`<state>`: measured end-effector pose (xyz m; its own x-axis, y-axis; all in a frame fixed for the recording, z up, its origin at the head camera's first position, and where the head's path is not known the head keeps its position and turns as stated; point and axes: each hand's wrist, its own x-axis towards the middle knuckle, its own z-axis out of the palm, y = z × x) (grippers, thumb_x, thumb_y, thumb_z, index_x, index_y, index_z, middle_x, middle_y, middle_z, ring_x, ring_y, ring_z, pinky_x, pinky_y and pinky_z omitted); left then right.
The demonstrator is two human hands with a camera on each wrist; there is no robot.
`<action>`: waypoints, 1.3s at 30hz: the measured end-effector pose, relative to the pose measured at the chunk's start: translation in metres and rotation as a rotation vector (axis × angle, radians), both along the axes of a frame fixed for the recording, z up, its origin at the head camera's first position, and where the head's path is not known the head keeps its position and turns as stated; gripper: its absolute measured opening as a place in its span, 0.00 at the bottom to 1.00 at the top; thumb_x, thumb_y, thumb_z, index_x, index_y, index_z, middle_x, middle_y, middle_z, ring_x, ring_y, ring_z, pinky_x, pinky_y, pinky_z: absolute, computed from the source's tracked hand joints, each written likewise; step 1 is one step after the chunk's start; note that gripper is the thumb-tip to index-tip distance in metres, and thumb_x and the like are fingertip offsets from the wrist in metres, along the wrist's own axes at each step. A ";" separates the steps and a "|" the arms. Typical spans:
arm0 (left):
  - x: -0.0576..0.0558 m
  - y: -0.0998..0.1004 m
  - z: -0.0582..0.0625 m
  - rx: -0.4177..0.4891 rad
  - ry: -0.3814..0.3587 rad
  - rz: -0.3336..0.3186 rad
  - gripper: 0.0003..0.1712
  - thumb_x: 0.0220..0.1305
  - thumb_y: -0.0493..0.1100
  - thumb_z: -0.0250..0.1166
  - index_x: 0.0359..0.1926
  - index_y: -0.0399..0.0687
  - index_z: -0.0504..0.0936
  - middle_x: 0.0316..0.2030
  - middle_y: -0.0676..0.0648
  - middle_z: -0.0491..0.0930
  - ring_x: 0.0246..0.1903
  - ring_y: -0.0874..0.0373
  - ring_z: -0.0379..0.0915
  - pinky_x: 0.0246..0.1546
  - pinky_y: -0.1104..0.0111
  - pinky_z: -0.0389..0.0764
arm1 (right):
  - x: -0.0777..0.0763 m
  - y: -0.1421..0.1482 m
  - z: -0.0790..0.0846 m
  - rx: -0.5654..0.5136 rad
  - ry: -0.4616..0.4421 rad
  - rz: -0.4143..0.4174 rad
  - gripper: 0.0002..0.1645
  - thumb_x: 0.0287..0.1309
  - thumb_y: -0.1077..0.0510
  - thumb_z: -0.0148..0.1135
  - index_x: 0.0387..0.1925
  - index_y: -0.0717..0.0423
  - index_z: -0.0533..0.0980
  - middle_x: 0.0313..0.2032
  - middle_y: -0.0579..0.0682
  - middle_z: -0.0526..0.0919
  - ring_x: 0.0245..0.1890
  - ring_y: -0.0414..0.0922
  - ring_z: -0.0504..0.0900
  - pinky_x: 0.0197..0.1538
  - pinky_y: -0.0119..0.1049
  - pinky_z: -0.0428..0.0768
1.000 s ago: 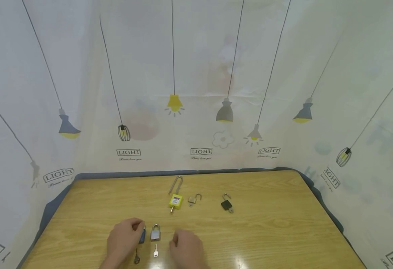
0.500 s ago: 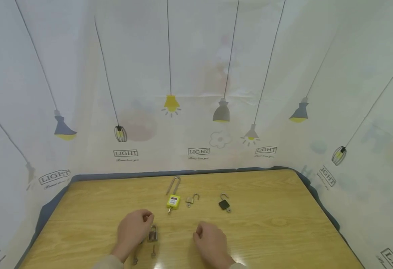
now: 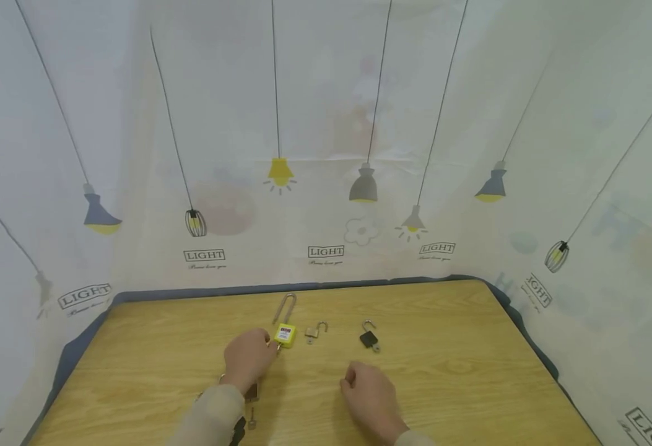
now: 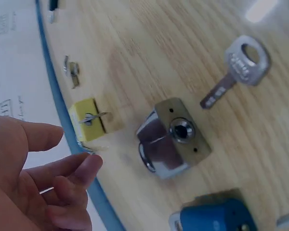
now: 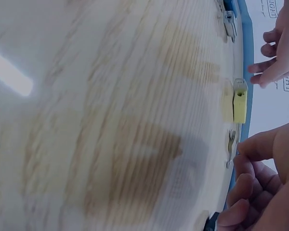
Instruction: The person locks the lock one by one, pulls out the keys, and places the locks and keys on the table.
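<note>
My left hand (image 3: 249, 357) reaches over the table beside the yellow padlock (image 3: 285, 335), near the key in its base. Its thumb and fingers are apart and hold nothing in the left wrist view. The yellow padlock has a long raised shackle. A silver padlock (image 4: 169, 139) stands near the left hand, its key (image 4: 248, 62) lying apart from it; the left forearm partly covers the silver padlock in the head view. A blue padlock (image 4: 216, 216) is beside it. My right hand (image 3: 371, 396) hovers to the right with loosely curled fingers, nothing visible in them.
A small brass padlock (image 3: 312, 332) and a black padlock (image 3: 368, 339), both with raised shackles and keys inserted, lie right of the yellow one. The wooden table (image 3: 459, 371) ends at a blue edge against a lamp-print curtain (image 3: 326, 124).
My left hand has moved from the blue padlock forward and right to the yellow padlock. My right hand has shifted right. The head view has turned slightly right.
</note>
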<state>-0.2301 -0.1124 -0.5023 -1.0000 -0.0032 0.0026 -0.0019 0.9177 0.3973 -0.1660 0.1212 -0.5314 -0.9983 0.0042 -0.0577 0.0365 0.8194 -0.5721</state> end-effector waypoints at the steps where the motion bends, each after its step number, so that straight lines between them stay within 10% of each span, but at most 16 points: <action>1: -0.003 0.002 -0.002 -0.019 0.001 0.007 0.16 0.61 0.50 0.60 0.24 0.45 0.80 0.17 0.52 0.74 0.15 0.59 0.63 0.14 0.69 0.63 | 0.000 0.001 0.000 -0.003 0.001 0.002 0.08 0.54 0.55 0.64 0.23 0.47 0.74 0.18 0.41 0.72 0.18 0.39 0.70 0.22 0.34 0.69; 8: -0.017 0.012 -0.018 -0.068 -0.023 0.074 0.29 0.64 0.60 0.59 0.12 0.50 0.65 0.12 0.51 0.65 0.13 0.59 0.59 0.13 0.69 0.58 | 0.003 0.005 0.000 -0.039 0.003 0.004 0.07 0.54 0.56 0.63 0.24 0.48 0.73 0.18 0.42 0.72 0.18 0.40 0.70 0.22 0.34 0.69; 39: -0.028 0.039 -0.027 -0.144 0.016 0.136 0.28 0.55 0.61 0.67 0.19 0.40 0.77 0.20 0.44 0.72 0.25 0.52 0.68 0.21 0.62 0.71 | 0.003 0.005 -0.003 -0.013 -0.036 -0.033 0.08 0.55 0.56 0.64 0.24 0.47 0.73 0.16 0.42 0.72 0.16 0.40 0.69 0.21 0.34 0.68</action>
